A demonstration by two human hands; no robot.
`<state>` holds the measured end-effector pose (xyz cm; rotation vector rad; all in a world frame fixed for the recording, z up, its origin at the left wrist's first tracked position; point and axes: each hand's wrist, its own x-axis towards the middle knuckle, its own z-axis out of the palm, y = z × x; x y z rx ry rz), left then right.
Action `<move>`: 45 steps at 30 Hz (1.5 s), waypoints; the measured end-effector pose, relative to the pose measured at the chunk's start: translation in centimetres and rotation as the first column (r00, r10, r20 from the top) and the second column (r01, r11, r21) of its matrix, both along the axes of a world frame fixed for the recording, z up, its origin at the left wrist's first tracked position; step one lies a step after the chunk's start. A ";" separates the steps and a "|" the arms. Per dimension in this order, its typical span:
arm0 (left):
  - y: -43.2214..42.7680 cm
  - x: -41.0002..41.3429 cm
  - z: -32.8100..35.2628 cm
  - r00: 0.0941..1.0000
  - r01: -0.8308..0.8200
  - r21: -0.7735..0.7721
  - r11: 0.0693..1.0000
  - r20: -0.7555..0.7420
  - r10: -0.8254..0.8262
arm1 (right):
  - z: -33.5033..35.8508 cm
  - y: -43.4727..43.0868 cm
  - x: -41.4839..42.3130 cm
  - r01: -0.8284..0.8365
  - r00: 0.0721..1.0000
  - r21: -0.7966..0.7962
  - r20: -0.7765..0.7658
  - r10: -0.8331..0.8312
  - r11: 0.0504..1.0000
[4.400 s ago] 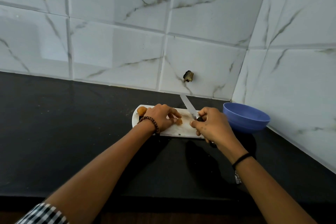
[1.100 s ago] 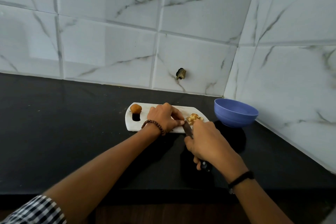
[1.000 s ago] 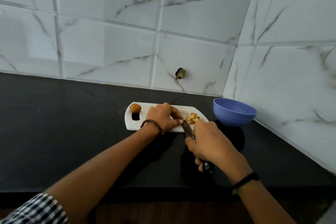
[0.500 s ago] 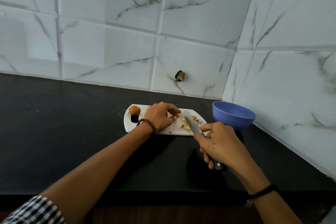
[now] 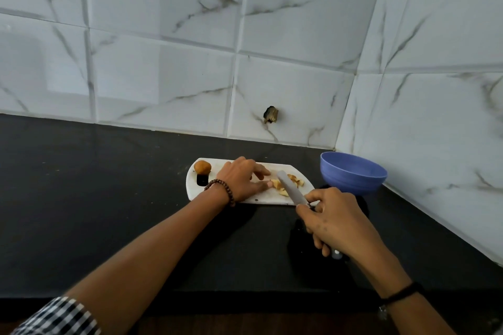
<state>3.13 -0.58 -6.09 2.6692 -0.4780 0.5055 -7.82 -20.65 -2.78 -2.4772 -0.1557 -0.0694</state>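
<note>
Sleeve of black-and-white checked cloth [image 5: 62,315] lay nearest, on the left forearm. Right hand [image 5: 334,223] was over the black stone tabletop [image 5: 81,198], at the near right corner of the white oblong cutting board [image 5: 266,197]. Its fingers [image 5: 317,239] were curled tight round the dark handle of a grey-bladed kitchen knife [image 5: 291,189]. The blade ran away and to the left, with its tip among the pale yellow chopped pieces [image 5: 295,179] on the right half of the board.

Left hand [image 5: 242,179], with a brown bead bracelet [image 5: 221,190] at the wrist, rested on the middle of the board. Its fingers were loosely bent and slightly apart, and the thumb tip touched the nearest piece.

One round brown lump [image 5: 202,166] sat uncut at the board's far left end, behind a dark slot. A round blue plastic bowl [image 5: 352,174] stood upright just right of the board, in the corner. Beyond was a white marble-veined tiled wall [image 5: 163,62] with a small dark hole [image 5: 270,115].
</note>
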 end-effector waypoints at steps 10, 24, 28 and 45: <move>-0.9 0.1 -0.2 0.999 0.032 -0.051 0.998 -0.005 -0.032 | -0.3 0.5 0.2 0.001 1.000 0.023 -0.006 -0.001 1.000; -0.7 0.2 -0.2 0.992 0.112 -0.084 0.990 -0.049 -0.117 | 0.2 0.9 0.2 0.023 0.999 0.033 0.028 -0.024 0.999; -0.9 0.2 -0.1 0.995 0.091 -0.079 0.993 -0.037 -0.094 | 0.0 1.0 -0.1 0.023 1.000 0.036 0.006 -0.023 0.999; 1.5 -0.2 0.8 0.998 0.024 -0.335 0.942 -0.040 -0.039 | -0.7 1.0 0.4 0.008 1.000 0.006 0.014 -0.008 1.000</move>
